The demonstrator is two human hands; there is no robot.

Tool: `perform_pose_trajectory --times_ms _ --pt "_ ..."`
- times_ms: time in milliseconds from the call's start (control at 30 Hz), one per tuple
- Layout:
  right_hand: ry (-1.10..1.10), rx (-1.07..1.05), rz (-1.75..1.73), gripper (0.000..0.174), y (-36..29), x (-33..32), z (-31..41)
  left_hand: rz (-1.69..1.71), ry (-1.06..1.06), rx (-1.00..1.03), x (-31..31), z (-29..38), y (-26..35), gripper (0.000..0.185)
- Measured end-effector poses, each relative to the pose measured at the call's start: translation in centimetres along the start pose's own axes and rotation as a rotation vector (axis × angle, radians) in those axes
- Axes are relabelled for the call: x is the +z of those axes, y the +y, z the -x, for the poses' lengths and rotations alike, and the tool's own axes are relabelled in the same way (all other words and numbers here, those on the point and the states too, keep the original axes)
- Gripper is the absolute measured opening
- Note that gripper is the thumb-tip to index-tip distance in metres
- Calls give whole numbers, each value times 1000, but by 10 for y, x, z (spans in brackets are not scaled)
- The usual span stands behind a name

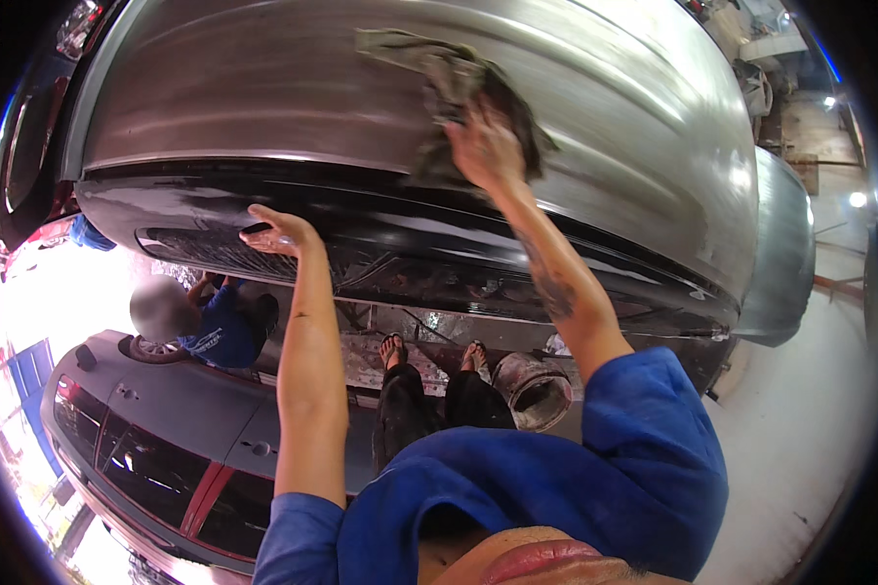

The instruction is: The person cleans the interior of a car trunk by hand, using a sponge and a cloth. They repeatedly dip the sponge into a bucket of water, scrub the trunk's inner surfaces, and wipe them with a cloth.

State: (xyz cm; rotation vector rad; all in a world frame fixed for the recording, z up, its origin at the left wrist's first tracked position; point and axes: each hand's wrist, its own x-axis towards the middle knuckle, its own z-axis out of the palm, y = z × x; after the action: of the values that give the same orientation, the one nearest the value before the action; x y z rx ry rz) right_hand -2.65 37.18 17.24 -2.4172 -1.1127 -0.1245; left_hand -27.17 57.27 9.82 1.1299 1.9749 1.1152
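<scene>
A bare-metal vehicle roof (278, 88) with long pressed ridges stretches across the upper half of the view. On it, my right hand (489, 146) presses a crumpled olive-grey cloth (475, 77), part of it bunched under the fingers; the cloth looks blurred. My left hand (282, 232) is held out with thumb and fingers apart, over the glossy black side (380, 219) of the same vehicle. A dark patch shows between thumb and fingers, seemingly the black panel behind. Whether this hand touches the panel is unclear.
I stand on a speckled plank (432, 358), beside a dirty bucket (541, 395). A person in a blue shirt (223, 329) crouches below left. Behind me is a grey car (175, 409) with red window pillars. A grey curved panel (779, 248) adjoins the roof's right end.
</scene>
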Motion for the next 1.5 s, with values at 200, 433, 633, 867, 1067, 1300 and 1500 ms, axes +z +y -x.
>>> perform_pose_trajectory --times_ms 200,433,633,867,1067,1300,1500 --pt "114 387 253 59 206 -117 102 -12 29 19 7 -8 -6 114" --pt "546 443 113 45 267 -235 128 -33 42 23 3 -5 0 126" --pt "735 576 -523 53 275 -335 73 -39 93 86 7 -6 -2 128" --pt "128 884 367 115 287 -165 90 -78 12 65 3 -3 -1 131" --pt "15 459 483 113 139 -64 8 18 -22 50 -1 6 -2 125" --pt "-76 -152 254 119 -155 108 -165 21 -31 41 -9 14 3 122" --pt "-227 -422 124 82 -322 179 -262 66 -27 25 -12 15 11 120"
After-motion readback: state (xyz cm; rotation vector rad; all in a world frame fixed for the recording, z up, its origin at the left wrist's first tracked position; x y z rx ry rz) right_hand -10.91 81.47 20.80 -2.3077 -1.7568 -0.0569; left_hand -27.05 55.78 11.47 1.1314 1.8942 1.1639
